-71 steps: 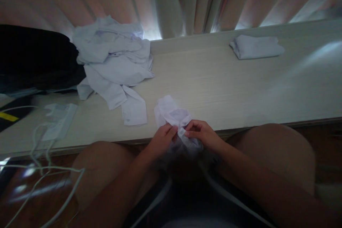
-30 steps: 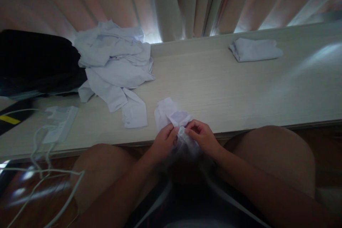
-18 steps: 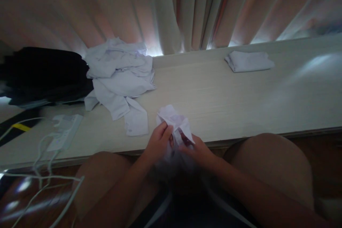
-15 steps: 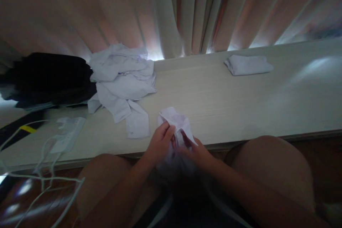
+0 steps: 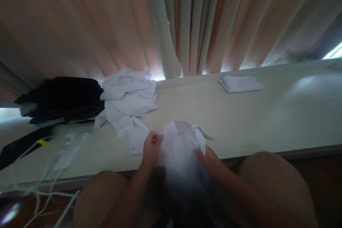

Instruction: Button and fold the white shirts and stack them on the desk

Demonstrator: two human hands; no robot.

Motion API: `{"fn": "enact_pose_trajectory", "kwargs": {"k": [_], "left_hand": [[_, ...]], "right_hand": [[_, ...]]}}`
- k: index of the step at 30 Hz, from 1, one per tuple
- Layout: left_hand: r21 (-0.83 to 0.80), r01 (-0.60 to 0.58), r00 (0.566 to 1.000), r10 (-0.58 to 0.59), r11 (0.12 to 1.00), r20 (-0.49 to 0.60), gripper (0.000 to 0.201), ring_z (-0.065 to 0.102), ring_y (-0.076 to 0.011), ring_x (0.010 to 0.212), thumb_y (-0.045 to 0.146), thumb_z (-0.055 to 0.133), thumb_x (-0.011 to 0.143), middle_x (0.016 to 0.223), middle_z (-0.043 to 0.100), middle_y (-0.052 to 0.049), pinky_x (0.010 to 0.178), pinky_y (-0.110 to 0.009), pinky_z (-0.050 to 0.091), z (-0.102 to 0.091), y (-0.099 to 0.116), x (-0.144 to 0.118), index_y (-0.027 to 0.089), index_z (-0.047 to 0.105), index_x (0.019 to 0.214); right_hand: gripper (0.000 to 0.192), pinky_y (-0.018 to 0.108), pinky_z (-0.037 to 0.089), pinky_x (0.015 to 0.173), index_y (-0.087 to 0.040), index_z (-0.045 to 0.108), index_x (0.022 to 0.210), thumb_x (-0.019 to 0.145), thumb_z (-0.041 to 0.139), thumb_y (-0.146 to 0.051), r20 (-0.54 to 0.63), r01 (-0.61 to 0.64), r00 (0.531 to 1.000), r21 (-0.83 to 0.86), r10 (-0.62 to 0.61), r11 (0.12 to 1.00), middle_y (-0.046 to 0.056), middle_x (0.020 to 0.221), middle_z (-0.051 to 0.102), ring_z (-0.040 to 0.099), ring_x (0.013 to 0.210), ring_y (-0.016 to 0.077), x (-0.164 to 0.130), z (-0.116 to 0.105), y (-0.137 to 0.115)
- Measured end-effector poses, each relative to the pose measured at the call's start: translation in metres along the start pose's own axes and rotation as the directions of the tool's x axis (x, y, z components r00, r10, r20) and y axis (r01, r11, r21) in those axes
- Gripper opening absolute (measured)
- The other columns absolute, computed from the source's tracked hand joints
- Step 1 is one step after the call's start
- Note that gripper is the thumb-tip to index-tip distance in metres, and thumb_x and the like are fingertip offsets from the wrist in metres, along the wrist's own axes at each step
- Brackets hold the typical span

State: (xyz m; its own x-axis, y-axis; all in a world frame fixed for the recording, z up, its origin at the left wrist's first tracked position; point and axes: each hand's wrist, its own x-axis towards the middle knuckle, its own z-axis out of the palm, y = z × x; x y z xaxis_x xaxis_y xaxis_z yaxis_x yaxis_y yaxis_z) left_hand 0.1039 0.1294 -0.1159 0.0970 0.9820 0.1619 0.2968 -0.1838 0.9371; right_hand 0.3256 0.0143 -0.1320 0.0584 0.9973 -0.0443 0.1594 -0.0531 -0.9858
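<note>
A white shirt [image 5: 181,149] hangs between my hands over the near edge of the ledge, its lower part blurred in my lap. What looks like a collar point sticks out at its upper right. My left hand [image 5: 151,148] is closed in a pinch at the shirt's left edge. On the other side, my right hand [image 5: 212,162] grips the cloth with the thumb in front and the remaining fingers partly hidden. Beyond my left hand lies a loose heap of white shirts [image 5: 128,96], one sleeve trailing toward me.
Folded white cloth [image 5: 240,84] rests toward the back right of the pale ledge [image 5: 280,121]. At the left are a stack of black clothes [image 5: 69,96], a white power strip [image 5: 73,149] with cables, and a flat dark object [image 5: 21,148]. Curtains [image 5: 128,25] hang behind.
My hands have moved apart, and the bunched shirt is spread wider and raised between them. The view has tilted up, so the ledge and its things sit lower in the picture.
</note>
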Motion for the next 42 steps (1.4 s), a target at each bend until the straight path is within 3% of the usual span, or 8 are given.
{"fn": "enact_pose_trajectory", "kwargs": {"k": [5, 10, 18, 23, 28, 33, 38, 42], "left_hand": [[-0.131, -0.056, 0.982, 0.078, 0.99, 0.169, 0.027, 0.061, -0.0194, 0.099, 0.032, 0.052, 0.089, 0.112, 0.067, -0.009, 0.09, -0.033, 0.047, 0.001, 0.008, 0.028, 0.019, 0.065, 0.109], [-0.216, -0.041, 0.785, 0.165, 0.976, 0.597, 0.033, 0.065, -0.0233, 0.098, 0.036, 0.062, 0.084, 0.109, 0.071, -0.013, 0.093, -0.037, 0.046, 0.018, 0.036, 0.044, 0.016, 0.067, 0.11], [0.039, -0.412, 0.699, 0.289, 0.91, 0.655, 0.045, 0.055, -0.0231, 0.097, 0.061, 0.061, 0.084, 0.099, 0.064, -0.008, 0.094, -0.037, 0.043, 0.012, 0.011, 0.02, 0.018, 0.066, 0.093], [0.113, -0.394, 0.664, 0.198, 0.912, 0.721, 0.04, 0.057, -0.0207, 0.098, 0.054, 0.045, 0.097, 0.105, 0.066, -0.007, 0.092, -0.034, 0.044, -0.011, 0.038, 0.02, 0.019, 0.065, 0.102], [0.198, -0.594, 0.467, 0.134, 0.78, 0.874, 0.037, 0.057, -0.0161, 0.082, 0.049, 0.04, 0.1, 0.09, 0.065, -0.002, 0.077, -0.027, 0.043, -0.033, 0.09, 0.026, 0.021, 0.064, 0.101], [0.151, -0.749, 0.285, 0.109, 0.645, 0.952, 0.03, 0.048, -0.0107, 0.059, 0.04, 0.046, 0.099, 0.068, 0.055, 0.003, 0.058, -0.024, 0.033, -0.04, 0.127, 0.02, 0.02, 0.054, 0.078], [0.148, -0.761, 0.262, 0.091, 0.631, 0.961, 0.02, 0.054, -0.0118, 0.066, 0.032, 0.052, 0.097, 0.079, 0.064, 0.002, 0.062, -0.024, 0.036, -0.044, 0.148, 0.011, 0.021, 0.061, 0.082], [0.168, -0.755, 0.29, 0.093, 0.634, 0.953, 0.02, 0.055, -0.0127, 0.072, 0.033, 0.055, 0.096, 0.082, 0.065, 0.001, 0.066, -0.025, 0.038, -0.051, 0.151, 0.008, 0.022, 0.064, 0.082]], "right_hand": [[0.054, 0.045, 0.047, 0.102, -0.023, 0.049, 0.14, 0.096, 0.046, -0.053, 0.135, 0.151, 0.981, -0.08, -0.139, 0.985, 0.013, 0.131, 0.062, 0.06, 0.117, 0.0292, -0.002, 0.004, 0.0], [0.06, 0.045, 0.041, 0.109, -0.022, 0.042, 0.147, 0.096, 0.046, -0.054, 0.154, 0.182, 0.974, -0.096, -0.166, 0.979, 0.013, 0.141, 0.056, 0.054, 0.127, 0.0296, 0.0, 0.01, 0.011], [0.058, 0.047, 0.033, 0.116, -0.024, 0.038, 0.149, 0.097, 0.046, -0.051, 0.049, 0.2, 0.979, -0.036, -0.198, 0.979, 0.01, 0.15, 0.047, 0.044, 0.137, 0.0279, -0.004, 0.011, 0.014], [0.058, 0.046, 0.031, 0.116, -0.023, 0.041, 0.147, 0.096, 0.05, -0.048, 0.103, 0.271, 0.96, -0.095, -0.261, 0.958, 0.012, 0.148, 0.047, 0.044, 0.136, 0.0266, 0.0, 0.003, 0.012], [0.036, 0.039, 0.05, 0.091, -0.021, 0.068, 0.108, 0.081, 0.071, -0.044, 0.421, 0.228, 0.896, -0.172, -0.138, 0.958, 0.006, 0.106, 0.069, 0.062, 0.098, 0.0238, 0.009, -0.036, -0.007], [0.046, 0.042, 0.042, 0.103, -0.024, 0.056, 0.127, 0.089, 0.062, -0.049, 0.115, 0.405, 0.91, -0.034, -0.399, 0.914, 0.011, 0.132, 0.056, 0.051, 0.124, 0.0256, 0.022, -0.046, -0.042], [0.042, 0.044, 0.019, 0.12, -0.03, 0.059, 0.13, 0.093, 0.058, -0.05, 0.547, 0.408, 0.774, -0.046, -0.318, 0.912, 0.003, 0.163, 0.02, 0.018, 0.15, 0.0251, 0.034, -0.03, -0.064], [0.044, 0.042, 0.022, 0.12, -0.028, 0.064, 0.119, 0.081, 0.072, -0.049, 0.65, 0.339, 0.741, -0.144, -0.169, 0.93, 0.002, 0.165, 0.014, 0.017, 0.151, 0.0266, 0.045, -0.033, -0.055]]}}
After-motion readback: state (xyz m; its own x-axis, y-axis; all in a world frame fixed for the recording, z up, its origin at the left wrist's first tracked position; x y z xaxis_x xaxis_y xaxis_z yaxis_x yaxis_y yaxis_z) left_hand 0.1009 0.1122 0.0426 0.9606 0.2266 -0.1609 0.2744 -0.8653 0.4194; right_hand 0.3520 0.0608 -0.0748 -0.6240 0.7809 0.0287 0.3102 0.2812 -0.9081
